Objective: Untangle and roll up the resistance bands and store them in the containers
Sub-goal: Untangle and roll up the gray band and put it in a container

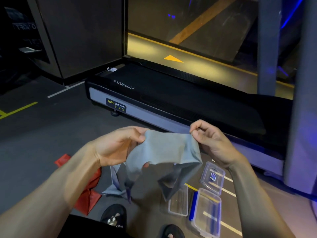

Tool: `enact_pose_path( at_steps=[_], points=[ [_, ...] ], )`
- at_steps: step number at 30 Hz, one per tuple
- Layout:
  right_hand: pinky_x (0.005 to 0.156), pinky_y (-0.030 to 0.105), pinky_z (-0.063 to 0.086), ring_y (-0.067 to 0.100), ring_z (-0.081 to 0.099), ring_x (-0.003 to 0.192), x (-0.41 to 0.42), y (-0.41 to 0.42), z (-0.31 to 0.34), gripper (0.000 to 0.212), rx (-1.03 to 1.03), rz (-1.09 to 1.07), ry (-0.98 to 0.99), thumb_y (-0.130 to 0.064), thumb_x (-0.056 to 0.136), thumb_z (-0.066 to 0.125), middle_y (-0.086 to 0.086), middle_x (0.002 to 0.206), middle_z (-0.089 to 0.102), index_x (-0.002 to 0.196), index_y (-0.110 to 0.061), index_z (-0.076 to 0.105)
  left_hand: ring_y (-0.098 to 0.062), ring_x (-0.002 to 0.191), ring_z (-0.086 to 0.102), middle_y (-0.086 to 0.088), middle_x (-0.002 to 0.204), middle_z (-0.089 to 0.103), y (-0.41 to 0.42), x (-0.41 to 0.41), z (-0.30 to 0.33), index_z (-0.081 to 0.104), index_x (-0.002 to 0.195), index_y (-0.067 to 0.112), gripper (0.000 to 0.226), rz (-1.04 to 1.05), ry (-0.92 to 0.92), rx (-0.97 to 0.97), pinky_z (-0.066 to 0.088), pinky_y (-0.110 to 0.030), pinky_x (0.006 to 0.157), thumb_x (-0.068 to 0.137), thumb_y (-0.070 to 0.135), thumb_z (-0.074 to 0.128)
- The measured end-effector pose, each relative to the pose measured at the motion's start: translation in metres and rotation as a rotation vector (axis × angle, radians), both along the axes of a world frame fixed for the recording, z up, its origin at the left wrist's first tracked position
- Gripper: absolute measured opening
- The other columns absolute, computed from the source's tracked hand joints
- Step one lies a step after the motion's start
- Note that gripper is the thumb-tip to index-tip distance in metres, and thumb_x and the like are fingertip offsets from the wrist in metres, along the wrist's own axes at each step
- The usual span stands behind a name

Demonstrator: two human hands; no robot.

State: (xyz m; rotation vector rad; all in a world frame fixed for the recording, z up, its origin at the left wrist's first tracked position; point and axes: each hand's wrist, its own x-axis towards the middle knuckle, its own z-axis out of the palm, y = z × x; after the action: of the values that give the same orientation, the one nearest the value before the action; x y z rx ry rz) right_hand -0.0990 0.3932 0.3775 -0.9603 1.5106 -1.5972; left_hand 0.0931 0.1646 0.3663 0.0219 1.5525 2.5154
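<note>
Head view: both hands, left (118, 145) & right (211, 141), pinch grey band (164, 148), seemingly twisted below.

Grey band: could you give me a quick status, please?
Both hands, left and right, pinch grey band top edge. Lower end hangs twisted. Containers open, empty. Red band on floor.

floor (42, 134): dark grey, yellow/white line markings | treadmill (171, 100): black deck, grey side rail, centre frame | dark wall panel (82, 35) upper left | glass window (188, 23) upper centre | blue glow right edge
</note>
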Motion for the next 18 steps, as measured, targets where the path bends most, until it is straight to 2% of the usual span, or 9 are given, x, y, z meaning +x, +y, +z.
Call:
enact_pose_path(
  at_steps=[2,5,6,8,11,14,16,18],
  points=[
    [0.062,0.022,0.045,0.012,0.052,0.067,-0.004,0.003,0.001,0.028,-0.029,-0.036,-0.020,-0.040,0.085,0.081,0.004,0.076,0.056,0.094,-0.019,0.065,-0.023,0.073,0.066,-0.019,0.089,0.062,0.000,0.001,-0.001,0.062,0.105,-0.008,0.046,0.041,-0.091,-0.116,0.055,-0.029,0.064,0.068,0.019,0.070],
    [0.059,0.021,0.043,0.009,0.051,0.064,-0.008,0.010,0.006,0.038,-0.064,-0.089,-0.010,-0.047,0.075,0.088,0.004,0.078,0.053,0.092,-0.020,0.065,-0.022,0.062,0.064,-0.015,0.073,0.060,0.004,0.006,0.004,0.060,0.077,0.003,0.007,0.042,-0.151,-0.186,0.055,-0.029,0.051,0.076,0.008,0.064],
    [0.059,0.020,0.043,0.009,0.050,0.064,-0.009,0.010,0.008,0.041,-0.070,-0.095,-0.001,-0.048,0.074,0.088,0.004,0.079,0.053,0.092,-0.020,0.065,-0.022,0.058,0.066,-0.014,0.068,0.062,0.003,0.006,0.004,0.060,0.073,0.004,0.007,0.049,-0.161,-0.210,0.055,-0.029,0.048,0.081,0.005,0.060],
    [0.058,0.019,0.044,0.008,0.050,0.064,-0.009,0.010,0.006,0.042,-0.068,-0.100,0.016,-0.048,0.073,0.088,0.003,0.079,0.054,0.093,-0.019,0.066,-0.021,0.057,0.065,-0.013,0.067,0.065,0.001,0.005,0.002,0.057,0.079,0.002,0.011,0.073,-0.182,-0.296,0.055,-0.028,0.049,0.090,0.002,0.058],
    [0.058,0.019,0.047,0.009,0.053,0.063,-0.009,0.008,0.004,0.039,-0.059,-0.101,0.000,-0.046,0.076,0.087,0.002,0.077,0.056,0.093,-0.018,0.066,-0.018,0.060,0.058,-0.011,0.071,0.059,-0.005,0.004,-0.005,0.060,0.080,0.005,0.011,0.104,-0.162,-0.372,0.050,-0.024,0.055,0.086,0.014,0.064],
    [0.057,0.017,0.045,0.007,0.051,0.062,-0.009,0.011,0.004,0.020,-0.025,-0.111,0.019,-0.037,0.088,0.077,-0.001,0.074,0.057,0.091,-0.021,0.066,-0.016,0.065,0.060,-0.008,0.073,0.061,-0.009,0.007,-0.004,0.065,0.077,0.010,0.010,0.098,-0.097,-0.245,0.051,-0.023,0.061,0.085,0.016,0.067],
    [0.057,0.019,0.040,0.008,0.048,0.065,-0.007,0.008,-0.001,0.010,0.026,-0.105,0.084,-0.033,0.090,0.072,-0.001,0.074,0.055,0.091,-0.024,0.067,-0.023,0.073,0.068,-0.016,0.082,0.068,-0.007,0.008,0.001,0.065,0.089,0.002,0.016,0.034,-0.025,-0.075,0.056,-0.029,0.069,0.086,0.016,0.071],
    [0.061,0.021,0.039,0.010,0.048,0.071,-0.002,0.000,-0.007,0.004,0.074,-0.068,0.167,-0.030,0.092,0.067,0.001,0.078,0.055,0.091,-0.027,0.067,-0.033,0.084,0.071,-0.025,0.096,0.070,-0.004,0.006,0.000,0.063,0.110,-0.009,0.033,-0.051,0.025,0.011,0.059,-0.037,0.078,0.087,0.014,0.068]
  ],
)
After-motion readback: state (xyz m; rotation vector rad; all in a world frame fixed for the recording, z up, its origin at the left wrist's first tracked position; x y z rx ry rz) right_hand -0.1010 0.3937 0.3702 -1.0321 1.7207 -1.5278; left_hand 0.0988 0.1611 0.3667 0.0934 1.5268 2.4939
